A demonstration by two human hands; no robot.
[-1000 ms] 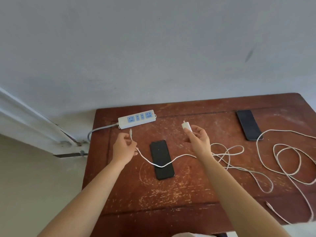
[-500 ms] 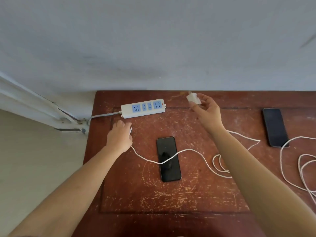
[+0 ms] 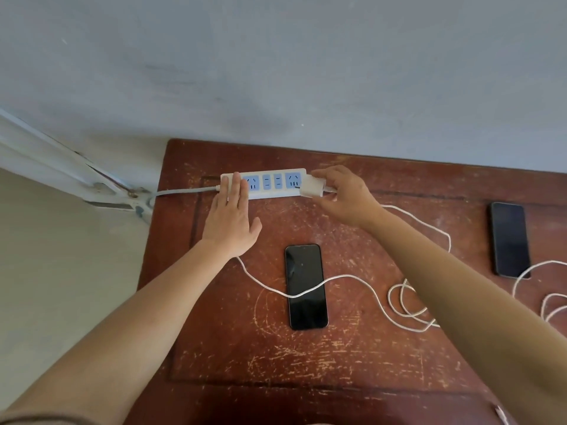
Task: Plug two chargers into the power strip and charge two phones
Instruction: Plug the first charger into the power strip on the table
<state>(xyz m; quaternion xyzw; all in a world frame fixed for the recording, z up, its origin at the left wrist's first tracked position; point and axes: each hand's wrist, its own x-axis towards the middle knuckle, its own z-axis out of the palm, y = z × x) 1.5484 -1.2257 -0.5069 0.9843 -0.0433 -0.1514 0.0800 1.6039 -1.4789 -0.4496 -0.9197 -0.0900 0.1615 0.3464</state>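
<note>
Power strip [image 3: 265, 185] at counter's [image 3: 337, 357] far edge, pinned under my flat, spread left hand [image 3: 230, 217]; right hand [image 3: 343, 194] pinches first charger [image 3: 312, 189] at its end socket, not seated; both phones [image 3: 306, 286] unconnected.

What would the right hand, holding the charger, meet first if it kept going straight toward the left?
Probably the power strip: the charger in the right hand points at its rightmost socket, though height above it is unclear.
</note>
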